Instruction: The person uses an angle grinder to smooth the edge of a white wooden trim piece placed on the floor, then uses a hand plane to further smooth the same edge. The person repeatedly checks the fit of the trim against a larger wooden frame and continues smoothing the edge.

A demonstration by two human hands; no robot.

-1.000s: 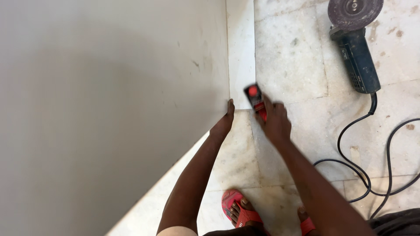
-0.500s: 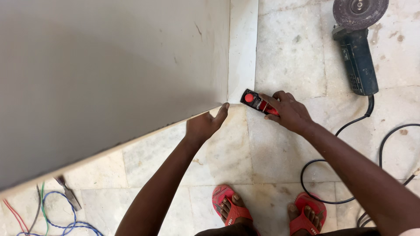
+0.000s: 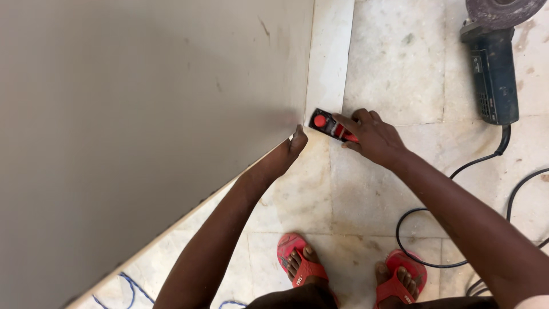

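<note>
Right hand (image 3: 372, 136) fingers gripping red-black tool (image 3: 330, 125), left hand (image 3: 296, 143) seemingly pinching panel (image 3: 143, 126) corner

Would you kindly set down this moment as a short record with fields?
left hand: pressed to the lower corner of the large grey board
right hand: grips a small red and black tool beside that corner
floor: pale marble tiles
nearby: blue angle grinder at upper right, its black cable looping over the floor
feet: red sandals
lower left: blue wires showing under the board
</note>
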